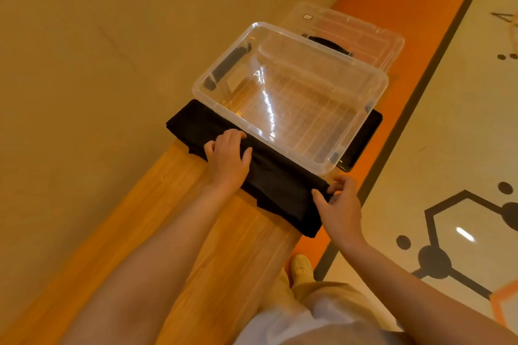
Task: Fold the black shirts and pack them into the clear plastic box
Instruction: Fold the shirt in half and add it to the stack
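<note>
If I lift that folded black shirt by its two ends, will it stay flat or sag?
The black shirt would probably sag in the middle: it is soft cloth, and its layered edges already lie unevenly. The folds may slip open, since only the left hand and right hand hold it. It looks light.

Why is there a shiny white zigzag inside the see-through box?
Head view: that streak is ceiling-light glare on the clear plastic box; another bright reflection shows on the glossy floor. The wide lens bends the wooden bench, and the whole picture looks warm orange.
</note>
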The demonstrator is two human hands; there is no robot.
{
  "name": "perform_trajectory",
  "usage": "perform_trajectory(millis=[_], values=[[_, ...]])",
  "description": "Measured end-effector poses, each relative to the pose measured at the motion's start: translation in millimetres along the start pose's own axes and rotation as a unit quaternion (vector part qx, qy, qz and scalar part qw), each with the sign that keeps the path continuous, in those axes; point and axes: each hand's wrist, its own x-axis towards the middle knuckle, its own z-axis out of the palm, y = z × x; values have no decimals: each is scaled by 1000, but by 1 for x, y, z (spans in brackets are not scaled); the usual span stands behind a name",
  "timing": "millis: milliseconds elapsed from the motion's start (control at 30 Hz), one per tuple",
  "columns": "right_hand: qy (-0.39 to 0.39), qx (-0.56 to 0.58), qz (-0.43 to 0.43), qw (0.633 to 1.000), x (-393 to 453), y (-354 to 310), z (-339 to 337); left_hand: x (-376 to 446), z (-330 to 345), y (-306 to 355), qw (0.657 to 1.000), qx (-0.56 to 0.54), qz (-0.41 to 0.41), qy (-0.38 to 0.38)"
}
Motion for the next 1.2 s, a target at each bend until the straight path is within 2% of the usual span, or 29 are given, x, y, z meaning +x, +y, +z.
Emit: perform_trajectory(millis=[67,100,167,233,333,500,800,1033,1200], values=[[35,-64,-98,992,-8,0,-3,-17,5,2,993,21,111,17],[42,-93,-159,982,-12,-1,-3,-25,10,2,989,23,145,2],[19,-174,-263,949,-17,1,2,-35,19,3,985,29,154,-75],[-32,-271,-311,910,-19,10,15,-41,26,2,980,42,126,-146],[-96,-342,-296,887,-23,29,31,-44,32,-4,971,68,105,-201],[-119,-388,-283,869,-20,44,30,-43,34,-3,962,93,102,-237],[-115,-373,-279,877,-20,29,31,-43,29,0,956,111,91,-256],[-125,-413,-287,855,-12,29,39,-36,27,-1,953,134,140,-232],[-139,-417,-320,839,-13,40,34,-57,30,1,962,98,107,-232]])
